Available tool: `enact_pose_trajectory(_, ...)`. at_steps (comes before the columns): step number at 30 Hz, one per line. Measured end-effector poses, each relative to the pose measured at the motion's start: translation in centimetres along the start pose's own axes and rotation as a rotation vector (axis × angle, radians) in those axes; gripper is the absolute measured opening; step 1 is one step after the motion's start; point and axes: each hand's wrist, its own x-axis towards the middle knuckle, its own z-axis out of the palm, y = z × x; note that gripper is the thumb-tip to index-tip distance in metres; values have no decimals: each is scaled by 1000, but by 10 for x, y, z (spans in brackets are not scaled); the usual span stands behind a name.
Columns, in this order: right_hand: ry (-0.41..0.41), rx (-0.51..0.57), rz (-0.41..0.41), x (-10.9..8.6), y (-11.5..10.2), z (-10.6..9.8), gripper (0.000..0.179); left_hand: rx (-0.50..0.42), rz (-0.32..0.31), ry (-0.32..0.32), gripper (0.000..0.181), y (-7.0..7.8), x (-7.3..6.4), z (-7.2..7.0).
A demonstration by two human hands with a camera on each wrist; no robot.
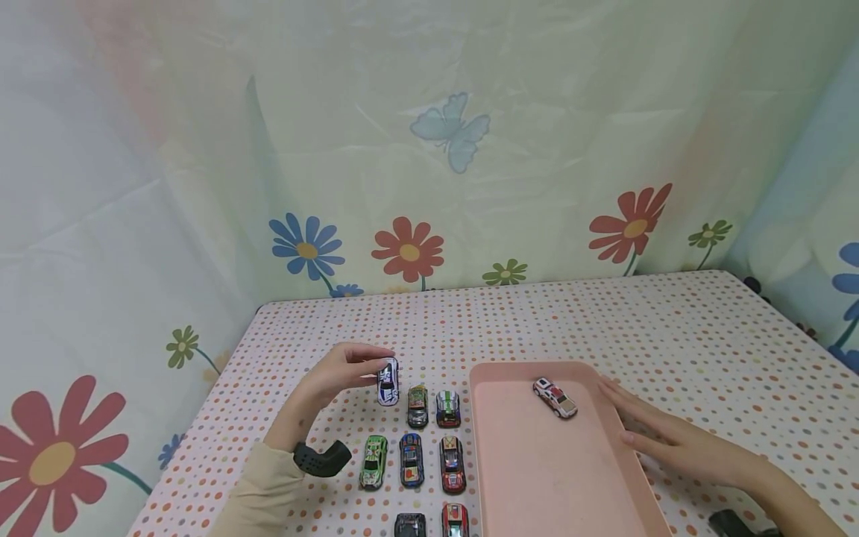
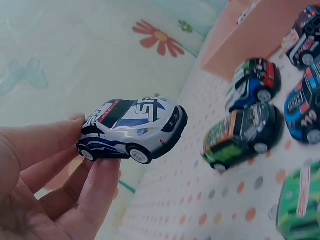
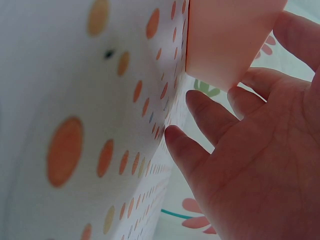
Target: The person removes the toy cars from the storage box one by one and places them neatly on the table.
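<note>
My left hand [image 1: 342,371] pinches a white and blue toy car [image 2: 132,125] by its rear end, lifted over the table left of the other cars. The car's nose points away from the fingers in the left wrist view. My right hand [image 1: 678,440] rests along the right side of the pink tray [image 1: 478,447], fingers fairly straight and fingertips at its rim. In the right wrist view the tray's outer wall [image 3: 225,40] shows beside those fingers. Inside the tray, near its far end, a white and red toy car [image 1: 555,397] lies at a slant.
Left of the tray several toy cars stand in rough rows, among them a green car [image 1: 373,462], a blue car [image 1: 411,460] and a red and black car [image 1: 452,464]. A black car [image 1: 410,525] is cut off by the lower edge. Dotted cloth [image 1: 537,321] covers the table; a flowered curtain hangs behind.
</note>
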Motion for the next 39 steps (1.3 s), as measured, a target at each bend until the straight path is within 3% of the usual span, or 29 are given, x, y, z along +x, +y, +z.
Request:
enact_pose_trajectory(6, -8, 26, 0, 0, 0, 0, 60, -51, -47, -2, 37, -17, -2, -9)
enact_pose_trajectory(16, -18, 18, 5, 0, 1, -1, 61, -85, -118, -85, 33, -38, 2, -10)
enact_pose_trajectory(25, -10, 47, 2, 0, 0, -1, 61, -85, -148, -38, 31, -41, 4, -5)
enact_pose_trajectory(29, -8, 46, 0, 0, 0, 0, 61, -37, -155, -12, 29, -41, 4, -3)
enact_pose_trajectory(39, -3, -35, -3, -1, 1, -2, 60, 231, -128, 69, 23, -40, 9, 0)
